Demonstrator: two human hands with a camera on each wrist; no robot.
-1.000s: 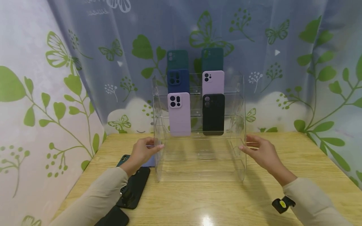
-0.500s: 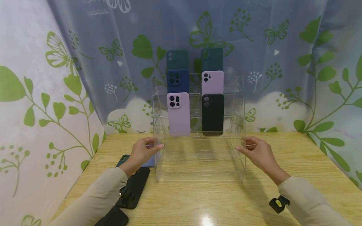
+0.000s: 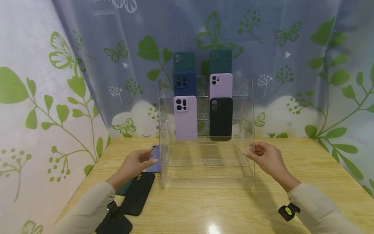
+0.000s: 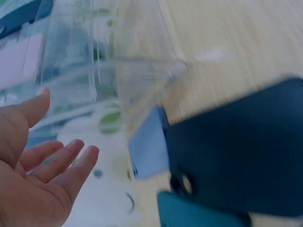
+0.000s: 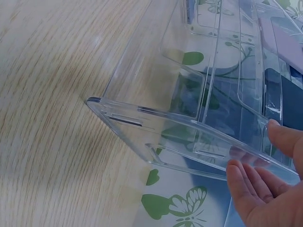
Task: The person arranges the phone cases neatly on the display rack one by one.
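A clear acrylic tiered display stand [image 3: 205, 180] stands on the wooden table. Phone cases lean on its upper tiers in two columns: dark green [image 3: 184, 61], blue [image 3: 190, 85] and light purple [image 3: 186, 125] on the left, dark green [image 3: 221, 61], light purple [image 3: 221, 89] and black [image 3: 221, 123] on the right. Beside the stand's left panel, my left hand [image 3: 132, 167] hovers with fingers apart, holding nothing. My right hand [image 3: 268, 161] holds the right side panel, thumb inside and fingers outside, as the right wrist view shows.
Left of the stand, a lavender phone case [image 3: 155, 164], a black one [image 3: 139, 195], a teal one [image 3: 125, 188] and another black one [image 3: 118, 225] lie on the table [image 3: 187, 211]. A patterned curtain [image 3: 263, 32] hangs behind.
My left hand has let go of the stand's left panel and moved left, towards the loose cases. Earlier, my right hand closed in slightly on the right panel, where it stays.
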